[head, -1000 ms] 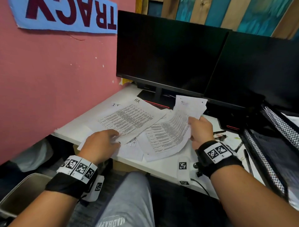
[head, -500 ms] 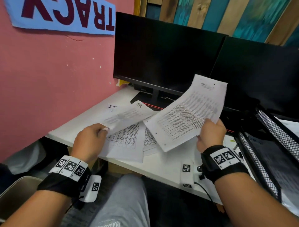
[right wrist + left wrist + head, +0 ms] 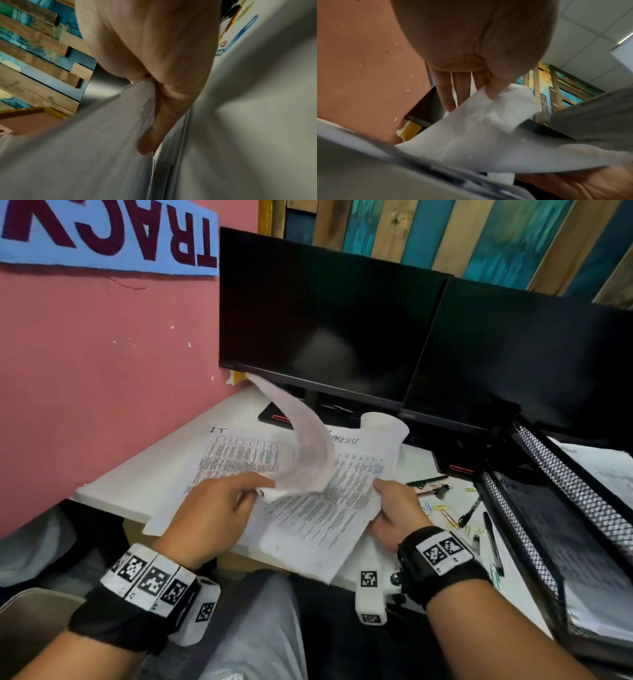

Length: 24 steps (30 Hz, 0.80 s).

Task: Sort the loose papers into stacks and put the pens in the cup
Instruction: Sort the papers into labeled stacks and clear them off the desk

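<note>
white sheet [image 3: 301,446] curls upward from left hand [image 3: 212,515].

A: The curled sheet [image 3: 301,446] smears with blur; its print is unreadable.
B: The right hand [image 3: 394,515] covers the printed page's [image 3: 322,505] right edge; the mesh tray [image 3: 561,508] runs off right.
</note>
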Available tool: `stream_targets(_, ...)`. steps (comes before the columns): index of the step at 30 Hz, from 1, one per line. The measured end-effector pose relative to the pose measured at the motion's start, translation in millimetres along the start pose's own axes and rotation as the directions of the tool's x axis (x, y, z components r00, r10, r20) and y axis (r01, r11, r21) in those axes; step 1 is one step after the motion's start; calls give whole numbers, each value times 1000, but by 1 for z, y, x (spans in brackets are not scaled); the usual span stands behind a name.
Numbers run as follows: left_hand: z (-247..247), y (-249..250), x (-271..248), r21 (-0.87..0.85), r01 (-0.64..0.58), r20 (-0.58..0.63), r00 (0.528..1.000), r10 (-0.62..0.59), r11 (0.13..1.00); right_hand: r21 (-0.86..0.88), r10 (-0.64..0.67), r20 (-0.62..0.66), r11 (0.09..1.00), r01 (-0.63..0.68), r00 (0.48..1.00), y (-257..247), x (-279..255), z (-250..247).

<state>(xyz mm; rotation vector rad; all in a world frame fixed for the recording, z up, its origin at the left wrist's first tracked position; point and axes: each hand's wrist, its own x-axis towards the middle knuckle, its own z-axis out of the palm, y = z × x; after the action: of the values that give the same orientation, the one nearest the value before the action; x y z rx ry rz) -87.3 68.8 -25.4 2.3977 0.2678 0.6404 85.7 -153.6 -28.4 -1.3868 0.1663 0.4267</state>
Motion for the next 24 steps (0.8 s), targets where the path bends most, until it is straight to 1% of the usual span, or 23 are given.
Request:
stream_targets(3, 20, 3, -6, 45, -26, 176, 984, 17, 999, 105, 58, 45, 992, -63, 997, 2, -7, 4)
stream_targets(5, 32, 5, -9, 81, -35, 278, 961, 11, 996, 98, 120, 149, 986, -135, 982, 2, -11, 3)
stream_targets(6, 37, 7, -11, 98, -45, 310, 951, 12, 994, 80, 137, 192, 985, -155, 972, 2, -14, 3)
stream_targets(8, 43, 11, -12, 92, -47, 328, 945, 14, 995, 59, 117, 230, 989, -134, 966, 2, -19, 2)
stream_targets(10, 45, 14, -12, 65, -30, 309, 951, 8, 997, 59, 55, 246, 996, -71, 968, 2, -23, 3)
stream_targets(12, 45, 14, -9, 42, -13, 243, 970, 2, 999, 98, 10, 241, 995, -34, 970, 4, -25, 2)
stream_targets(14, 42, 12, -5, 3, 25, 147, 989, -25, 1000, 120, 7, 231, 992, -35, 973, 5, -26, -1)
stream_targets(15, 41, 10, -2, -10, 38, 116, 993, -37, 999, 106, 8, 236, 994, -34, 972, 5, -26, -3)
stream_targets(16, 39, 9, -1, -17, 49, 109, 993, -47, 999, 72, 10, 244, 997, -28, 970, 5, -25, -3)
stream_targets(17, 39, 9, 0, -26, 45, 125, 991, -42, 999, 30, 11, 246, 999, -19, 969, 5, -24, -4)
stream_targets(19, 40, 10, -2, -52, 16, 239, 971, -3, 999, -45, 32, 226, 999, -22, 974, 7, -20, -3)
stream_targets(21, 43, 15, -5, -102, 3, 376, 926, 36, 995, -89, 51, 147, 995, -38, 988, 8, -13, -2)
stream_targets(23, 40, 19, -5, -168, 40, 439, 897, 39, 985, -121, 32, 55, 992, -25, 998, 7, -6, -2)
stream_targets(24, 37, 17, -3, -180, 63, 451, 892, 26, 982, -132, 8, 38, 991, -2, 999, 5, -3, -3)
